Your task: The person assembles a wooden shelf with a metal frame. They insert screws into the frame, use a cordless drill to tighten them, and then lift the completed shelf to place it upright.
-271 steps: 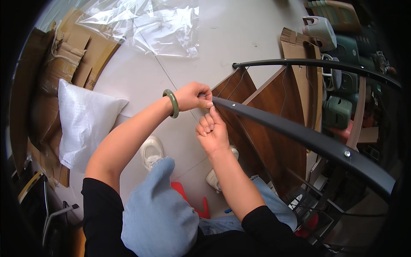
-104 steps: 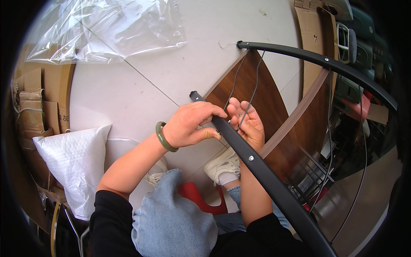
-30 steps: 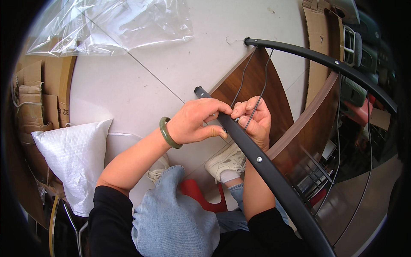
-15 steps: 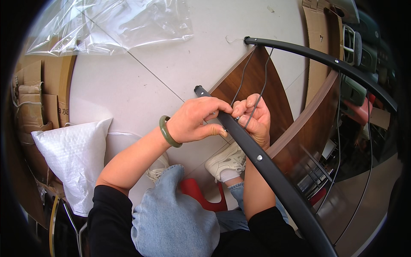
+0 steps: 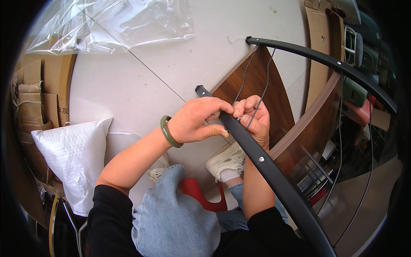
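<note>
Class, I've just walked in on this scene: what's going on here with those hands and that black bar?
A seated person works with both bare hands on a long black metal bar that slants across the lap. The left hand, a green bangle on its wrist, grips the bar near its upper end. The right hand pinches thin grey wires against the bar. Those wires run up to a second curved black bar. A brown wooden panel lies beneath on the tiled floor.

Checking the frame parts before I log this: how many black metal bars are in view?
2. One black bar runs under both hands toward lower right; the other black bar arcs across upper right. More may be hidden.
</note>
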`<state>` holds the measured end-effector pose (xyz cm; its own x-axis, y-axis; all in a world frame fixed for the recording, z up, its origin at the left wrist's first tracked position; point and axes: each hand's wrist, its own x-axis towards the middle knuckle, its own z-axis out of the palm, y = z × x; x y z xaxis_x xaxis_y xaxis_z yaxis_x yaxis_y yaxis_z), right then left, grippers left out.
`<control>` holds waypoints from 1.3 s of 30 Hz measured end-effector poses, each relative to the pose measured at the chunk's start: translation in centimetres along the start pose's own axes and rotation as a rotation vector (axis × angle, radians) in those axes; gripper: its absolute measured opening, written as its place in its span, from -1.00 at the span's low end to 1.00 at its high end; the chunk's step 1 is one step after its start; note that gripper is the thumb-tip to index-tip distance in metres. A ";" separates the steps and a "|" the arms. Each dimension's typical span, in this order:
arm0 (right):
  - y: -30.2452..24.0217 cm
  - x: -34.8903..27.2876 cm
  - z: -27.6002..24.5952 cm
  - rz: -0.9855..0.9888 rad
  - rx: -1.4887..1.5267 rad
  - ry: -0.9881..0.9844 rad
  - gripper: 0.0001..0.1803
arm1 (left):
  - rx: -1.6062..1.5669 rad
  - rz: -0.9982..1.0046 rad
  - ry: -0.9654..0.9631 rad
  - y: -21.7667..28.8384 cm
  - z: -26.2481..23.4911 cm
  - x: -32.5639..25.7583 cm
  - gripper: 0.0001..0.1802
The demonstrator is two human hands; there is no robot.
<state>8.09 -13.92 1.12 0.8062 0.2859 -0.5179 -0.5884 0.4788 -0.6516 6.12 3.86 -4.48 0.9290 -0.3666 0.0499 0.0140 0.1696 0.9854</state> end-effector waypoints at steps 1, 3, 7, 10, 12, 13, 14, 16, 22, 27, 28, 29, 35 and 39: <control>-0.1 0.0 0.0 0.011 -0.003 -0.003 -0.70 | -0.001 0.000 0.002 0.0 0.0 0.0 -0.51; -0.3 0.1 0.0 0.035 0.005 -0.027 -0.71 | -0.003 0.001 0.002 0.0 0.0 0.0 -0.52; -0.6 0.3 -0.2 0.054 -0.028 -0.049 -0.69 | -0.002 0.009 -0.002 -0.1 0.0 0.0 -0.52; -0.6 0.5 -0.4 0.062 -0.020 -0.067 -0.66 | -0.007 0.009 0.002 -0.1 0.0 0.0 -0.52; -0.7 0.6 -0.4 0.071 -0.019 -0.075 -0.64 | -0.010 0.009 0.005 -0.1 0.0 0.0 -0.52; -0.7 0.6 -0.5 0.069 -0.017 -0.085 -0.62 | -0.010 0.011 0.005 -0.1 0.0 0.0 -0.52; -0.7 0.6 -0.5 0.076 -0.015 -0.077 -0.62 | -0.009 0.012 0.006 -0.1 0.0 0.0 -0.52; -0.7 0.6 -0.5 0.077 -0.011 -0.073 -0.61 | -0.006 0.016 0.004 -0.1 0.0 0.1 -0.52; -0.6 0.6 -0.6 0.075 -0.010 -0.082 -0.60 | -0.006 0.012 0.008 0.0 0.0 0.1 -0.52; -0.8 0.6 -0.7 0.082 -0.043 -0.080 -0.61 | 0.002 0.015 0.007 0.0 0.0 0.1 -0.52; -0.9 0.6 -0.7 0.084 -0.049 -0.077 -0.61 | 0.005 0.014 0.004 0.0 0.0 0.1 -0.52; -0.9 0.6 -0.8 0.085 -0.047 -0.080 -0.61 | 0.008 0.013 0.002 0.0 0.0 0.1 -0.52; -0.8 0.8 -1.1 0.094 -0.059 -0.100 -0.60 | 0.000 0.006 0.011 -0.1 0.1 0.0 -0.52; -0.9 1.0 -1.5 0.102 -0.100 -0.111 -0.61 | -0.006 0.000 0.004 0.0 0.0 0.0 -0.53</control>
<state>9.32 -15.35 0.41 0.7405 0.4212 -0.5236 -0.6663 0.3593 -0.6534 6.16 3.84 -4.52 0.9304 -0.3633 0.0493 0.0163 0.1754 0.9844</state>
